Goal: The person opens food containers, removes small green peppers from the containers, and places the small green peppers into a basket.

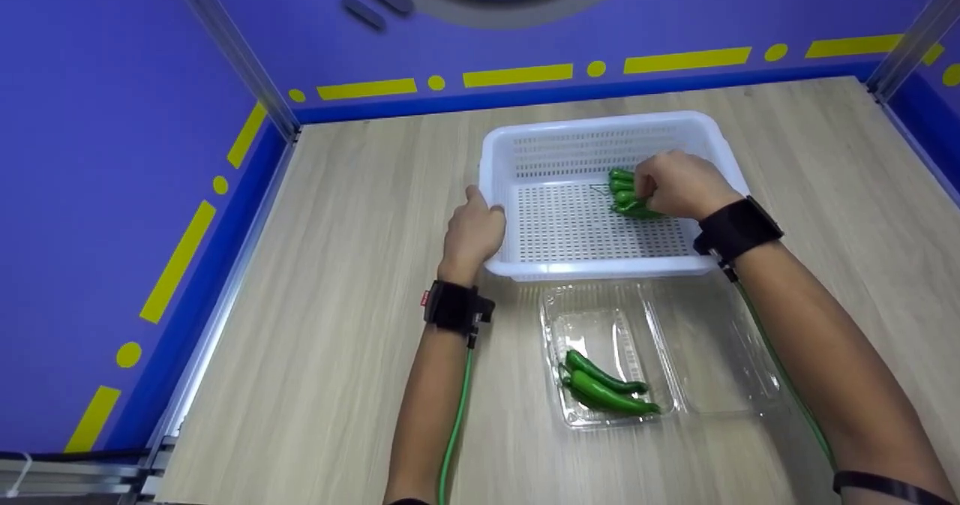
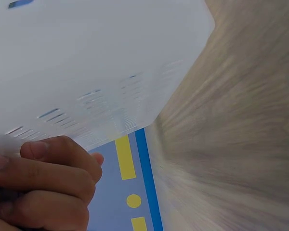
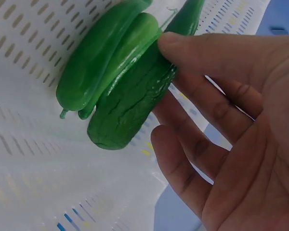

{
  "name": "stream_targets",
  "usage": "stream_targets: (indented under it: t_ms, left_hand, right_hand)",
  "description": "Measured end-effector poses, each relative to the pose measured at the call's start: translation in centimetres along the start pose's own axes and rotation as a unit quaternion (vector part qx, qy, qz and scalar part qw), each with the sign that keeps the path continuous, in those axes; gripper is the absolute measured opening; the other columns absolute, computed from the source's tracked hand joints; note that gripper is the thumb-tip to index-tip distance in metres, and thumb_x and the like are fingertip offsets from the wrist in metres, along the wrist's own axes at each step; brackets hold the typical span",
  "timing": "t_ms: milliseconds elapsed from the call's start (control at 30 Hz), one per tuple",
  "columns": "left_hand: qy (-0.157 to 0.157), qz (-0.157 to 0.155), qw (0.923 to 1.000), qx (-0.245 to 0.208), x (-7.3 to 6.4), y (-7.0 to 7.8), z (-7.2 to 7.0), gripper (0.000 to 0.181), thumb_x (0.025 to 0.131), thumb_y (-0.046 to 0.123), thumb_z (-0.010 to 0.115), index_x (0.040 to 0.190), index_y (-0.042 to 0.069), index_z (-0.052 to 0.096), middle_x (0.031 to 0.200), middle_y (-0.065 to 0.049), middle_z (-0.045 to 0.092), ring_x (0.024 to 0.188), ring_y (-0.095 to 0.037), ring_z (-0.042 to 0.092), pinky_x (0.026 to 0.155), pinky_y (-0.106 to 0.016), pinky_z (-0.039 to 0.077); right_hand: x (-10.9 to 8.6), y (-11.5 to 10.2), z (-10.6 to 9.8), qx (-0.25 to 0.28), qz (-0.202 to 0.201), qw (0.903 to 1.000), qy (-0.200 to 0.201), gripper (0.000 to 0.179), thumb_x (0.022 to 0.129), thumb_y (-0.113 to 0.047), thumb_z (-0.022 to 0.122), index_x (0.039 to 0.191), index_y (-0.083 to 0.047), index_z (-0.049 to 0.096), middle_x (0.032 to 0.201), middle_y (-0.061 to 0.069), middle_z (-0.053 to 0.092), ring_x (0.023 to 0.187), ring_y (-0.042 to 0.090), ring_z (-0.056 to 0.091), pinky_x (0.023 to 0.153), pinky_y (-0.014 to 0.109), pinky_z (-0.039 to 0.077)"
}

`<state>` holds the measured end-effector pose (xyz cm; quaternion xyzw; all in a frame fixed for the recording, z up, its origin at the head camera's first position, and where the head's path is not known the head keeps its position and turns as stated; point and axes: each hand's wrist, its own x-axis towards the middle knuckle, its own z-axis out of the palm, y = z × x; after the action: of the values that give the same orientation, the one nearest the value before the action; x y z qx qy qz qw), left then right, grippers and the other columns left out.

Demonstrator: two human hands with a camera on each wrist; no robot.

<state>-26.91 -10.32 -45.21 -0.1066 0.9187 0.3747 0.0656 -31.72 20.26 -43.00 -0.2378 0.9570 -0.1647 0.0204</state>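
Observation:
My left hand [image 1: 472, 231] grips the left rim of a white perforated plastic basket [image 1: 600, 268]; in the left wrist view its curled fingers [image 2: 55, 173] show at the rim. Inside the basket, toward its right side, several green peppers [image 1: 622, 175] lie together. My right hand [image 1: 686, 182] reaches in over them. In the right wrist view, its thumb and fingers pinch a dark, wrinkled green pepper [image 3: 127, 103], with smoother green peppers [image 3: 94, 60] lying alongside. The head view has the right hand covering part of this bunch.
In front of the basket stands an open clear plastic container [image 1: 551, 325], its lid folded out to the right under my right forearm. Two long green peppers [image 1: 611, 396] lie in it. Blue panels with yellow marks [image 1: 517, 76] border the wooden table [image 1: 360, 265].

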Motion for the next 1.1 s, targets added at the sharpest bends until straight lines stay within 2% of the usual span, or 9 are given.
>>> stream_targets:
  t_ms: [200,433,667,867,1100]
  left_hand:
    - [0.0,-0.006,1.0,0.002,0.0,0.2,0.0,0.068,0.102,0.032,0.04,0.159,0.001,0.02,0.124,-0.019,0.064,0.1,-0.026,0.065,0.083,-0.043,0.054]
    - [-0.002,-0.01,0.9999,0.0,0.0,0.1,0.0,0.067,0.102,0.033,0.039,0.159,0.003,0.022,0.12,-0.017,0.065,0.097,-0.026,0.066,0.08,-0.041,0.053]
    - [0.003,0.009,0.9998,0.015,0.1,-0.1,0.0,0.061,0.101,0.031,0.04,0.152,0.0,0.03,0.113,-0.018,0.066,0.094,-0.026,0.066,0.077,-0.041,0.053]
    - [0.0,0.003,0.9999,0.014,0.1,-0.1,0.1,0.06,0.101,0.032,0.04,0.152,0.0,0.031,0.116,-0.018,0.066,0.096,-0.026,0.065,0.081,-0.041,0.053]
    - [-0.001,0.001,0.9999,0.012,0.1,-0.1,0.0,0.061,0.102,0.032,0.041,0.153,0.001,0.029,0.117,-0.018,0.066,0.097,-0.025,0.065,0.079,-0.041,0.053]
  right_hand:
    - [0.2,-0.1,0.0,-0.003,0.004,0.9998,-0.02,0.022,0.069,0.014,0.062,0.077,-0.005,0.072,0.085,0.01,0.07,0.078,0.025,0.06,0.071,0.043,0.05]
    - [0.7,-0.2,0.3,0.0,0.016,0.9979,-0.063,0.028,0.069,0.014,0.066,0.089,0.0,0.079,0.095,0.016,0.076,0.088,0.032,0.068,0.081,0.052,0.055]
    - [1.0,-0.1,0.8,-0.011,0.013,0.9957,-0.091,0.031,0.067,0.014,0.064,0.091,0.0,0.079,0.096,0.016,0.075,0.091,0.032,0.069,0.082,0.052,0.055]
    - [1.4,0.1,1.3,-0.02,0.023,0.9933,-0.111,0.032,0.068,0.013,0.063,0.09,-0.002,0.079,0.096,0.015,0.076,0.091,0.033,0.069,0.083,0.052,0.055]
    - [1.8,0.3,1.5,-0.031,0.034,0.9904,-0.13,0.03,0.071,0.013,0.065,0.092,-0.003,0.079,0.101,0.015,0.074,0.094,0.032,0.067,0.087,0.052,0.054]
